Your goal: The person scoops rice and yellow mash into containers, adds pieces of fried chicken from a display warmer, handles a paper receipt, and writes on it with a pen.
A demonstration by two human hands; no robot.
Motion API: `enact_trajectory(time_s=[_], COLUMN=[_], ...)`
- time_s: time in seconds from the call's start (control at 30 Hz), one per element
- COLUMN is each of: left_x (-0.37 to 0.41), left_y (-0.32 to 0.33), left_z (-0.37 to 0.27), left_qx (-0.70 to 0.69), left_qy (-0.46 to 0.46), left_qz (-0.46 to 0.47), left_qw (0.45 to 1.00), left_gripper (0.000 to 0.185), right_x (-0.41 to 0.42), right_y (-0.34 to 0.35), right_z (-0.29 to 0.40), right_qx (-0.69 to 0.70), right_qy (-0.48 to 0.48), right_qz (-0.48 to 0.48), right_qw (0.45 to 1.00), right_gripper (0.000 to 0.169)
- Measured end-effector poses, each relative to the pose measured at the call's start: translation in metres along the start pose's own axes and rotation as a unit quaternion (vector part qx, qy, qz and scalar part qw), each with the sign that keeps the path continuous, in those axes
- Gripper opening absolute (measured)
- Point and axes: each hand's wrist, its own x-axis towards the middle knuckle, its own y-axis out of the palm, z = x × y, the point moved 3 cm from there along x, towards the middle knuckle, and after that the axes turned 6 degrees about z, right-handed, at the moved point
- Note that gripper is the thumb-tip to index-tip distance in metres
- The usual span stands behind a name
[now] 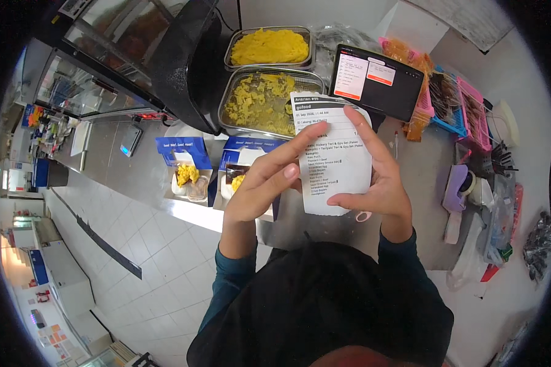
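A printed paper receipt (333, 172) is held up over the steel counter, its lines of writing facing me. My right hand (379, 176) grips its right side, with the thumb across the lower part and the index finger over the top. On the left edge, my left hand (266, 179) holds the paper too, its index finger lying across the upper front. Two open blue-and-white cardboard meal boxes stand left of my hands. The farther box (190, 176) contains scrambled egg and a lidded clear cup. The nearer box (225, 183), partly hidden by my left hand, shows egg and a dark sauce packet.
Behind the receipt are a steel tray (252, 98) of scattered scrambled egg and a fuller tray of egg (271, 48). A lit tablet (376, 82) stands beside them. Utensil baskets (447, 98) and a tape dispenser (454, 192) lie right; a digital scale (132, 140) sits left.
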Motion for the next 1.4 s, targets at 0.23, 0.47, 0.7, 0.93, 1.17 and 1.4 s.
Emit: enact_trajectory(time_s=[0.23,0.47,0.7,0.93,1.17,1.4], left_x=[-0.007,-0.117,-0.208,-0.25,-0.209,-0.197], left_y=[-0.056,-0.12,-0.132,-0.137,-0.183,-0.197], left_z=[0.009,0.001,-0.031,-0.022,-0.046,-0.07], left_qx=[0.174,0.17,0.08,0.083,0.105,0.116], left_qy=[0.035,0.083,0.299,0.283,0.274,0.284], left_qz=[-0.159,-0.443,-0.607,-0.674,-0.625,-0.543], left_qw=[0.971,0.876,0.732,0.677,0.724,0.782], left_gripper=[0.057,0.056,0.059,0.068,0.071,0.069], right_x=[0.041,0.194,0.297,0.28,0.268,0.295], right_y=[0.011,-0.094,-0.265,-0.224,-0.281,-0.286], right_z=[-0.027,-0.103,-0.316,-0.342,-0.427,-0.429], right_qx=[-0.259,-0.455,-0.743,-0.759,-0.738,-0.808], right_qy=[0.017,0.147,0.254,0.177,0.206,0.228], right_qz=[0.199,0.176,0.124,0.131,0.09,0.156], right_qw=[0.945,0.861,0.606,0.612,0.637,0.52], right_gripper=[0.087,0.02,0.034,0.022,0.025,0.023])
